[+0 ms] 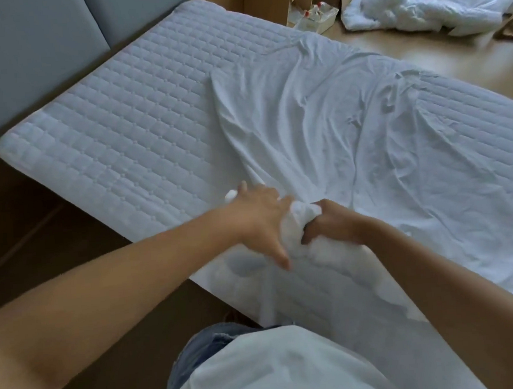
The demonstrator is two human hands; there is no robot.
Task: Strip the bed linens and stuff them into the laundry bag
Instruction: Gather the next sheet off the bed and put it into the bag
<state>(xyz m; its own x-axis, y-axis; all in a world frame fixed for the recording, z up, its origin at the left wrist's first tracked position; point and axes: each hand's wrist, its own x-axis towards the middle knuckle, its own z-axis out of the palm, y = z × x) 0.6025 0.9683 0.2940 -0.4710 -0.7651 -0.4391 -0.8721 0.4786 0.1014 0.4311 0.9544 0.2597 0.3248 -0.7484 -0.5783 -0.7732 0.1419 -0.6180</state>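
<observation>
Right hand (pixel 330 224) fingers clench bunched sheet (pixel 320 123), left hand (pixel 256 215) fingers splayed against it; best to gather hand-over-hand across the mattress (pixel 123 136), keeping the bundle tight.

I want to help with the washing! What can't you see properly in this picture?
All in the head view:
- Laundry bag: nowhere in frame.
- Left hand: motion blur hides whether it grips the sheet.
- Right hand: grips the sheet, but the bunch hides how much cloth it holds.
- White pile, far right: cut off by the top edge, so which linen it is stays unclear.
- Box: contents too small to name.
</observation>
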